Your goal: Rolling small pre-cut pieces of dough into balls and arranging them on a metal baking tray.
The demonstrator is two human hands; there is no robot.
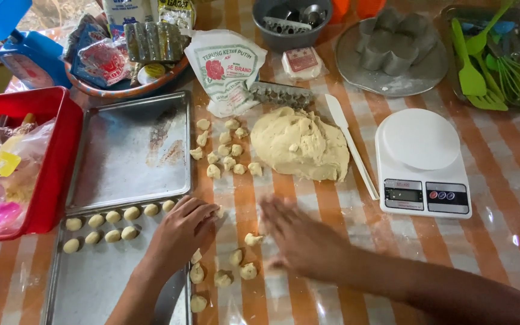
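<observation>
Two hands are seen low over the striped bench (513, 180). The left hand (182, 232) is laid at the edge of the near baking tray (100, 283), fingers curled; whether anything is grasped cannot be told. The right hand (299, 238), blurred, is spread flat and released beside a few torn dough bits (236, 265). Rolled dough balls (112, 224) are lined in two rows on the tray. Farther off, a large dough mound (301, 144) is flanked by a white scraper (350, 144) and a kitchen scale (422, 162).
</observation>
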